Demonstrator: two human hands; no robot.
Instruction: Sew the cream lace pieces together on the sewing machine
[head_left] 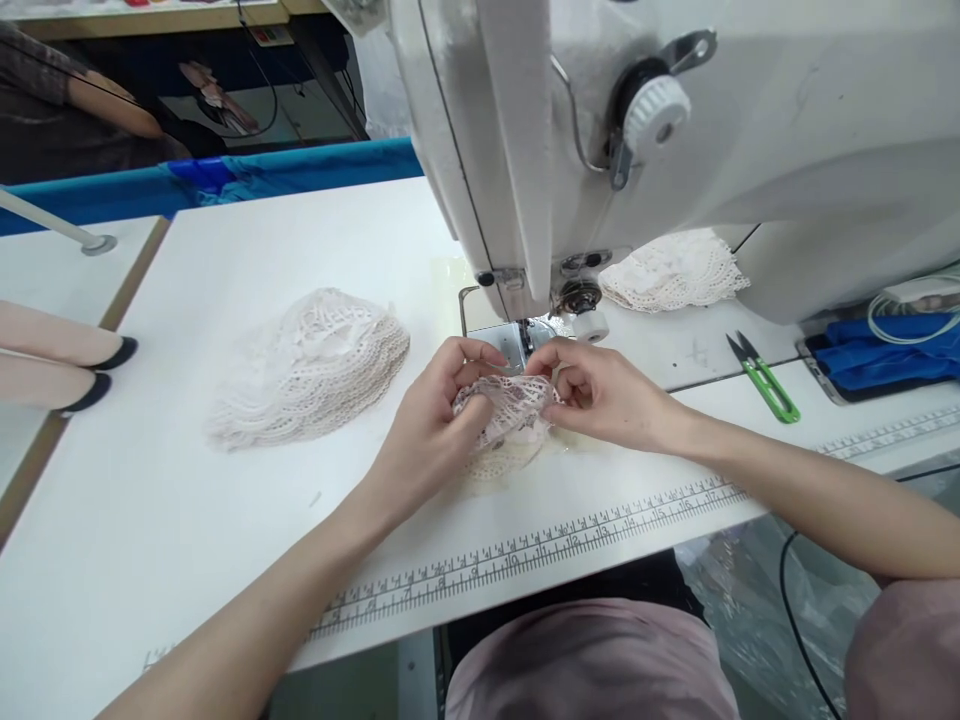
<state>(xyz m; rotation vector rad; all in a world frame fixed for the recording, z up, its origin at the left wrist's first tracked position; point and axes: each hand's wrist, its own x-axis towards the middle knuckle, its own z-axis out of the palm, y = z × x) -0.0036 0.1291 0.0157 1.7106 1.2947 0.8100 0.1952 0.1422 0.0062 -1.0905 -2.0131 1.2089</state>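
My left hand [435, 410] and my right hand [600, 392] both pinch a small piece of pale pink lace [504, 412] just in front of the sewing machine's presser foot [529, 335]. The fingers of each hand are curled round the lace, which is bunched between them and trails onto the white table [225, 520]. The white sewing machine [600, 130] looms directly behind my hands.
A stack of lace pieces [307, 368] lies to the left, another lace pile [675, 270] behind the machine's needle area. Green thread snips [761, 375] rest at the right, near blue fabric [892, 355]. A printed ruler [540, 550] runs along the table's front edge. Another person's legs [60, 355] show at far left.
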